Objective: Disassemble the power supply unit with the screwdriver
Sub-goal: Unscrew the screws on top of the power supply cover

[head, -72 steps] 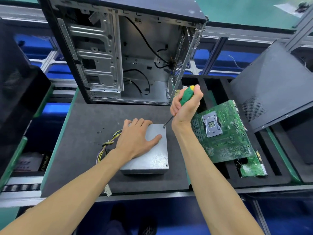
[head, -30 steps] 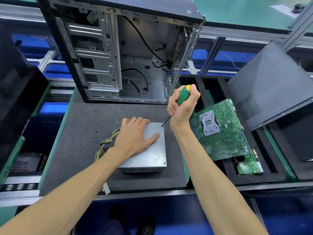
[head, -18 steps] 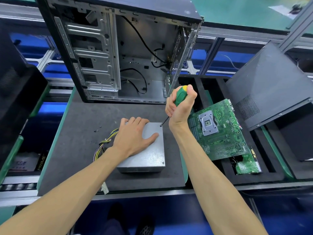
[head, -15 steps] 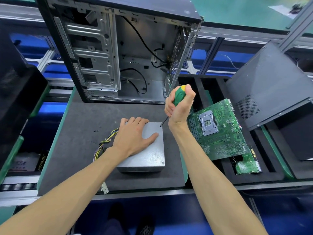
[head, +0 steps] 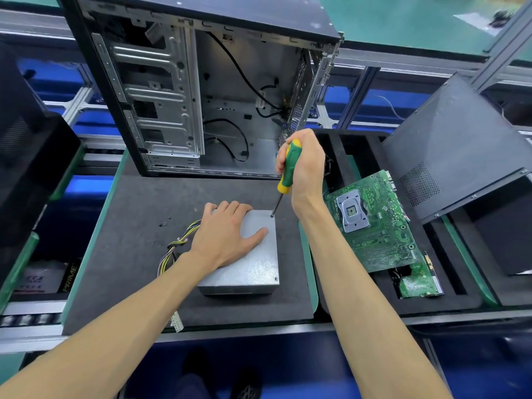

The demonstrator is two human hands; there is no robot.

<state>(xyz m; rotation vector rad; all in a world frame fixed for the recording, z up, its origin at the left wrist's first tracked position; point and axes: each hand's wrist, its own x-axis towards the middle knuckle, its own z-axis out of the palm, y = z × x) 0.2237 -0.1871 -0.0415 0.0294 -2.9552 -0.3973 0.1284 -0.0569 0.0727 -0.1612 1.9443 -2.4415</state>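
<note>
A grey metal power supply unit (head: 253, 266) lies flat on the black foam mat (head: 129, 226), its bundle of coloured wires (head: 172, 251) trailing off its left side. My left hand (head: 227, 234) presses palm-down on its top, fingers spread. My right hand (head: 302, 165) is shut on the green and yellow screwdriver (head: 288, 171), held nearly upright. The tip rests on a screw at the unit's far right corner (head: 272, 216). Another screw shows at the near right corner (head: 275, 279).
An open computer case (head: 201, 90) stands behind the mat. A green motherboard (head: 374, 223) lies in a black foam tray at the right, below a dark side panel (head: 449, 145). Loose screws (head: 164, 224) sit on the mat at the left. A black case (head: 26, 156) stands far left.
My right hand has opened its grip a little, so more of the screwdriver handle shows. The tip stays on the same corner screw. My left hand has not moved.
</note>
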